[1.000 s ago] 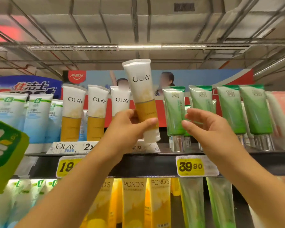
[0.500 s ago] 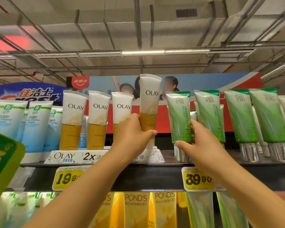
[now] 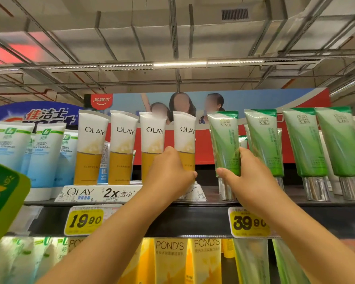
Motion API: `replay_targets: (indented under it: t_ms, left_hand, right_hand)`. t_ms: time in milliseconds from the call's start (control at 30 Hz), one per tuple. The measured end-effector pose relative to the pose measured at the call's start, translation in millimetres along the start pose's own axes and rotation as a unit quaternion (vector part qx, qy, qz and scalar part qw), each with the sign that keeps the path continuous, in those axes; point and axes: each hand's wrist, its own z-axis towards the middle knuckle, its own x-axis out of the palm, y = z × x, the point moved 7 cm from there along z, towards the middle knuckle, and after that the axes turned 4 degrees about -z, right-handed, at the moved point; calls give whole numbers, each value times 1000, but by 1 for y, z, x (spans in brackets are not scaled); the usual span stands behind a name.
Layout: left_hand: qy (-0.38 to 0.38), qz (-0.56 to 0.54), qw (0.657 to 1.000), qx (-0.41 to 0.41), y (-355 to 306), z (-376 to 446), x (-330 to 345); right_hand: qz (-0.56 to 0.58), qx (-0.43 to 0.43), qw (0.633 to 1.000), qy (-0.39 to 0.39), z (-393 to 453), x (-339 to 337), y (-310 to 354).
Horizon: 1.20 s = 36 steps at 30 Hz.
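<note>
Olay tube (image 3: 184, 138): we see it upright, long axis vertical, at the right end of its row on the shelf (image 3: 193, 220).
left hand (image 3: 168, 173): we curl it round the tube's lower half from the near side.
right hand (image 3: 248, 181): grips the green tube (image 3: 225, 144), just right.

You're facing a dark store shelf (image 3: 193, 220) under a bare ceiling (image 3: 152, 37): metal conduit (image 3: 173, 37), one lit strip light (image 3: 179, 64), vent grille (image 3: 235, 14) above the shelf's right half.

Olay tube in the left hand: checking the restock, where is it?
Head view, centre: the Olay tube stands on the shelf, rightmost of four, gripped by the left hand, beside the green tube the right hand holds.
</note>
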Motion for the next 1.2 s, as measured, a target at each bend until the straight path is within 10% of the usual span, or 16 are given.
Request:
replay_targets:
  t_ms: [367, 533, 1200]
  left_hand:
    - [-17, 5, 999, 41, -13, -16, -17]
    - [-50, -163, 981, 94, -22, -45, -30]
    - [106, -674, 714, -156, 59, -204, 49]
  right_hand:
    - [173, -48, 981, -74, -10, -14, 9]
    - [312, -51, 947, -51, -23, -17, 24]
    - [502, 67, 861, 44, -165, 37, 21]
